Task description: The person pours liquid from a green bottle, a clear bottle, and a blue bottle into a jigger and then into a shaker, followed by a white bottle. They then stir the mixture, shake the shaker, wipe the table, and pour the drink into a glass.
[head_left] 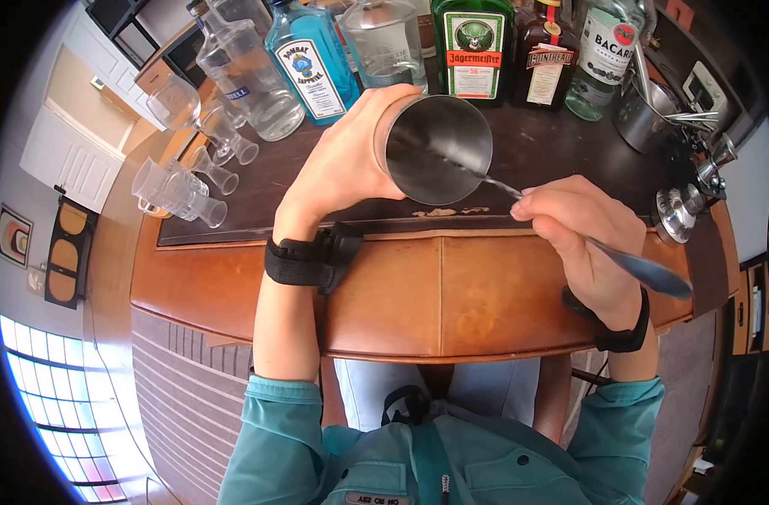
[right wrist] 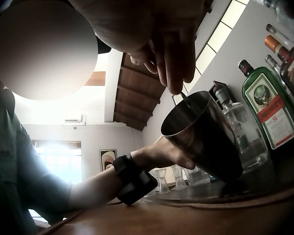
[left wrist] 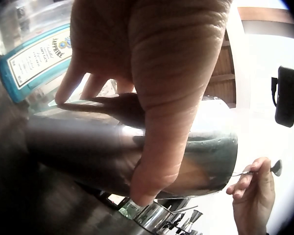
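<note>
My left hand (head_left: 342,156) grips a metal shaker tin (head_left: 439,151) from its left side, thumb and fingers around the wall. The tin stands on the dark bar top, its open mouth facing up toward me; in the right wrist view the tin (right wrist: 210,139) looks tilted. My right hand (head_left: 590,240) pinches a bar spoon (head_left: 658,273) by its twisted shaft. That shaft runs over the rim into the tin, while the broad end sticks out behind the hand. The spoon's lower tip is lost in the dark inside.
Behind the tin stand several bottles, among them a blue one (head_left: 317,63), a green one (head_left: 473,50) and a clear rum bottle (head_left: 603,59). Glasses (head_left: 182,194) cluster at the left. At the right are a metal container of tools (head_left: 645,122) and a strainer (head_left: 675,219). A padded leather edge (head_left: 384,295) runs in front.
</note>
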Demonstrator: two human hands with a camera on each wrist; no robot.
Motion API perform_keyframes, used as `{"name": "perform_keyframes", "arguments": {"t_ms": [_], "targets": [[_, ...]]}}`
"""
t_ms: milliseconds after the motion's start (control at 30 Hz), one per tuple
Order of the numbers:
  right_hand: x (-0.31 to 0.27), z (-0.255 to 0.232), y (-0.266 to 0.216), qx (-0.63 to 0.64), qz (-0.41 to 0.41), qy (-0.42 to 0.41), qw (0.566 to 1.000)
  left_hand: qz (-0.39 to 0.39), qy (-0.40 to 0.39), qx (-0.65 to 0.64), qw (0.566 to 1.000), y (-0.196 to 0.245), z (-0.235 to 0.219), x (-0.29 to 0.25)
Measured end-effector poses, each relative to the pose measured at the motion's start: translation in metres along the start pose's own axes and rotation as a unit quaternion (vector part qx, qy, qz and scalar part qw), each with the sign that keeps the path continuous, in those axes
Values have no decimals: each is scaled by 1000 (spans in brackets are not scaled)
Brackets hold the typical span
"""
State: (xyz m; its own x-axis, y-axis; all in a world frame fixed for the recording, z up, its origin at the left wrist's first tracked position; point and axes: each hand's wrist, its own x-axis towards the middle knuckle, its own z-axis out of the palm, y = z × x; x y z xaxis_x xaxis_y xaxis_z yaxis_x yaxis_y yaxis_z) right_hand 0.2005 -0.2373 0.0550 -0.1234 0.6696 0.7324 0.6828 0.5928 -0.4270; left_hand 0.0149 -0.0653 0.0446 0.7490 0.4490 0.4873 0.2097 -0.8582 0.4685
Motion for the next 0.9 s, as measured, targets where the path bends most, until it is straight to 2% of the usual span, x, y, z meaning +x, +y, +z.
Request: {"name": "perform_keyframes", "arguments": {"t_ms": [400, 733, 800, 900], "targets": [[2, 0, 0, -35, -40, 3, 999, 4, 8, 6, 1000, 1, 1, 0], [0, 1, 2, -13, -31, 10, 999, -4, -7, -5, 1000, 2, -1, 0], [0, 2, 0, -65, -41, 25, 997, -6, -8, -8, 1000, 2, -1, 0], [-1, 1, 1, -23, -35, 4, 999, -8, -7, -7, 1000, 2, -1, 0]]}}
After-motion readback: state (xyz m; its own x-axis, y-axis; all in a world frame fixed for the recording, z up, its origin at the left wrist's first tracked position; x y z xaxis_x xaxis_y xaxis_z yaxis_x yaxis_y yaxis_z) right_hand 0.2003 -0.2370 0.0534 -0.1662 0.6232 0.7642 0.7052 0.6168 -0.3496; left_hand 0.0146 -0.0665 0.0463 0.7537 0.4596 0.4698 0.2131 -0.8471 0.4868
